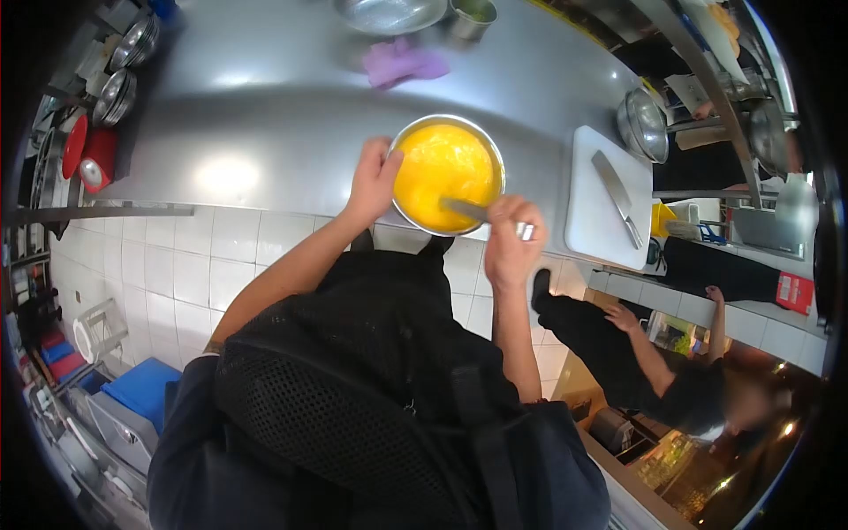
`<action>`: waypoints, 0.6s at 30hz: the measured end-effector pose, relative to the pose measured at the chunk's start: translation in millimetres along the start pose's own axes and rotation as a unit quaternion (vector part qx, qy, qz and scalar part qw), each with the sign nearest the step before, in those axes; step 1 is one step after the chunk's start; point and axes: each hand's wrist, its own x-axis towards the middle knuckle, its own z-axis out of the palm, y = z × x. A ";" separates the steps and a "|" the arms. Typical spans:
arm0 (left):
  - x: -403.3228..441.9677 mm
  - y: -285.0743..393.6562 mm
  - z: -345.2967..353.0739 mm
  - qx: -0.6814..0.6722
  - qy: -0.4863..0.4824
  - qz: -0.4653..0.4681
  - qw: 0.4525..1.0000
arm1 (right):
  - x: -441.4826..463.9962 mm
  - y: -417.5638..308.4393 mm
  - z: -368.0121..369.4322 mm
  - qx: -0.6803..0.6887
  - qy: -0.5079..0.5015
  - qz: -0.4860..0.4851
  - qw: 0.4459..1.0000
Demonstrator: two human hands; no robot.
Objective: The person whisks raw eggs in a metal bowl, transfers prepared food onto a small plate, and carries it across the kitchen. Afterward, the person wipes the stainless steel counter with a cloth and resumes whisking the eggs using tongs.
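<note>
A round metal bowl [503, 168] with bright yellow liquid [442, 172], like beaten egg, is at the front edge of the steel table. My left hand [374, 179] grips its left rim, thumb on the rim and fingers partly hidden outside. Closed around a flat-handled metal utensil [465, 210], my right hand [514, 238] is over the bowl's lower right rim. The utensil's far end dips into the liquid, so its kind is hidden. To the right, a knife [614, 190] lies on a white cutting board [587, 216].
Beyond the bowl are a purple cloth [402, 64], a large metal bowl [389, 13] and a small metal pot [473, 19]. Stacked metal bowls [643, 125] stand behind the board. A red scale [95, 161] is at far left. Another person [654, 358] stands at right.
</note>
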 end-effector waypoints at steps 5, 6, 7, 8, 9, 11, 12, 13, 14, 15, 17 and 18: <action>2.3 3.6 -1.4 -0.017 -0.019 -0.040 0.999 | 1.9 17.4 0.2 -0.277 0.023 -0.014 0.961; 9.1 1.4 -0.8 -0.017 -0.013 -0.037 0.999 | 2.9 11.2 3.7 -0.141 0.005 -0.021 0.990; 6.7 -1.9 -0.5 -0.022 -0.011 -0.022 0.999 | -2.0 3.3 7.2 -0.005 -0.009 -0.018 1.000; 0.9 -5.2 0.2 -0.028 -0.009 -0.009 1.000 | 2.0 -4.9 10.2 -0.035 0.030 -0.053 0.998; -4.3 0.9 -0.2 -0.028 -0.010 -0.014 0.999 | 0.7 -0.4 9.7 -0.037 0.032 -0.047 0.998; 0.1 17.3 -0.5 -0.033 -0.003 -0.053 0.998 | 1.0 15.6 8.2 -0.301 0.001 -0.047 0.952; 3.9 15.1 0.2 -0.033 -0.004 -0.045 0.998 | -0.3 14.5 12.7 -0.280 -0.051 -0.025 0.958; 6.8 9.2 -0.8 -0.010 -0.003 -0.022 1.000 | 5.7 11.5 14.3 -0.277 -0.055 -0.031 0.959; 1.0 3.2 -2.3 0.015 -0.006 -0.008 1.000 | 3.8 5.4 14.5 -0.173 -0.003 -0.040 0.984; -3.4 3.9 -2.5 0.015 -0.006 -0.016 1.000 | -0.1 -1.7 15.9 -0.070 0.051 -0.044 0.995; -2.0 7.2 0.7 -0.039 -0.004 -0.066 0.997 | -3.4 10.0 3.1 -0.090 0.105 -0.065 0.988; -2.0 4.0 1.8 -0.040 -0.008 -0.060 0.997 | -8.0 18.9 3.4 -0.199 0.069 -0.033 0.977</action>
